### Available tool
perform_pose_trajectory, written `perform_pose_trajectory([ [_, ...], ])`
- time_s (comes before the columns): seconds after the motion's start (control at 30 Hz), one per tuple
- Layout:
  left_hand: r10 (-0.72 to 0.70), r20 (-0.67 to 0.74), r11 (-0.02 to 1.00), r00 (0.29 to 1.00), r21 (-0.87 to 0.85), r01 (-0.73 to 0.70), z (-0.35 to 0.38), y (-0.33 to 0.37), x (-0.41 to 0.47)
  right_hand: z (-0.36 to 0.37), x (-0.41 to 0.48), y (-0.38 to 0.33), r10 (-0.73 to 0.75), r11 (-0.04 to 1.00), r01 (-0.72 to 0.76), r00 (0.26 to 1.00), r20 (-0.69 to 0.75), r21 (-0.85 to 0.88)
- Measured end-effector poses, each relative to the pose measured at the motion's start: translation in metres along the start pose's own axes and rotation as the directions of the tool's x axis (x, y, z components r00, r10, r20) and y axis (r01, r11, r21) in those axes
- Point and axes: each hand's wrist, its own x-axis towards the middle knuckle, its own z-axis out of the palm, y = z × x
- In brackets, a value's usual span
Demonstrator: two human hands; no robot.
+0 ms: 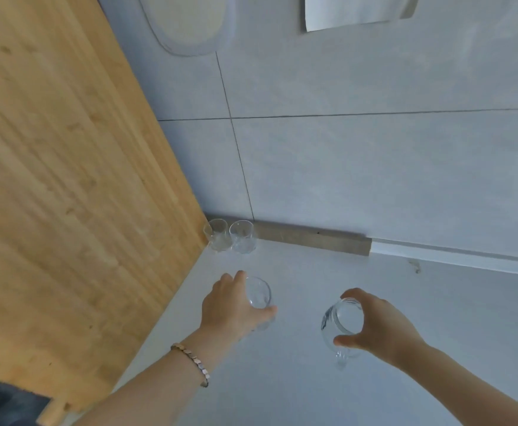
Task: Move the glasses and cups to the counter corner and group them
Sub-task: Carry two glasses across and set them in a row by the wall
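Note:
Two clear glasses stand side by side in the counter corner, one (pixel 217 234) against the wooden panel and the other (pixel 243 236) just right of it. My left hand (pixel 231 305) grips a third clear glass (pixel 259 294) from its left side, a little in front of that pair. My right hand (pixel 377 325) holds a clear glass cup with a handle (pixel 340 321) by its rim, farther right and nearer to me. Whether the two held pieces touch the counter I cannot tell.
The pale counter (pixel 297 379) meets a tall wooden panel (pixel 67 179) on the left and a grey tiled wall (pixel 374 164) behind. A grey strip (pixel 313 239) runs along the wall's foot. A bracelet (pixel 191 361) sits on my left wrist.

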Motion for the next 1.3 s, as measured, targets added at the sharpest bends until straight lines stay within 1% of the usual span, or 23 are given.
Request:
perform_pose_trajectory([
  [0.13, 0.028, -0.002, 0.999, 1.000, 0.027, -0.028, 0.007, 0.002, 0.067, 0.011, 0.053, -0.014, 0.007, 1.000, -0.007, 1.000, -0.017, 0.021],
  [0.27, 0.096, 0.027, 0.993, 0.995, 0.064, -0.098, 0.020, 0.008, 0.133, 0.026, 0.089, -0.022, 0.046, 0.998, -0.045, 0.998, -0.041, 0.036],
  [0.43, 0.253, 0.038, 0.949, 0.967, 0.184, -0.255, 0.042, 0.027, 0.206, 0.047, 0.116, -0.028, 0.158, 0.987, -0.156, 0.983, -0.098, 0.030],
  [0.57, 0.349, 0.061, 0.914, 0.935, 0.197, -0.354, 0.058, 0.027, 0.249, 0.068, 0.129, -0.033, 0.267, 0.963, -0.259, 0.952, -0.149, 0.075],
  [0.63, 0.363, 0.095, 0.909, 0.927, 0.185, -0.374, 0.065, 0.023, 0.262, 0.075, 0.137, -0.036, 0.297, 0.954, -0.287, 0.942, -0.160, 0.083],
  [0.77, 0.410, 0.127, 0.877, 0.903, 0.218, -0.428, 0.081, 0.014, 0.276, 0.077, 0.163, -0.041, 0.285, 0.958, -0.280, 0.946, -0.153, 0.055],
  [0.87, 0.462, 0.108, 0.851, 0.880, 0.228, -0.474, 0.089, 0.010, 0.283, 0.069, 0.192, -0.043, 0.270, 0.963, -0.269, 0.954, -0.130, 0.028],
  [0.97, 0.473, 0.068, 0.854, 0.878, 0.208, -0.477, 0.095, 0.008, 0.289, 0.059, 0.225, -0.045, 0.262, 0.965, -0.262, 0.957, -0.123, 0.011],
  [1.1, 0.493, 0.051, 0.845, 0.869, 0.209, -0.492, 0.100, 0.005, 0.292, 0.052, 0.260, -0.043, 0.263, 0.965, -0.259, 0.957, -0.125, 0.048],
  [1.2, 0.506, 0.084, 0.831, 0.859, 0.220, -0.511, 0.099, -0.001, 0.288, 0.055, 0.272, -0.040, 0.249, 0.967, -0.239, 0.960, -0.126, 0.085],
  [1.3, 0.563, 0.074, 0.800, 0.823, 0.202, -0.565, 0.090, -0.011, 0.279, 0.061, 0.272, -0.039, 0.252, 0.962, -0.231, 0.956, -0.150, 0.144],
])
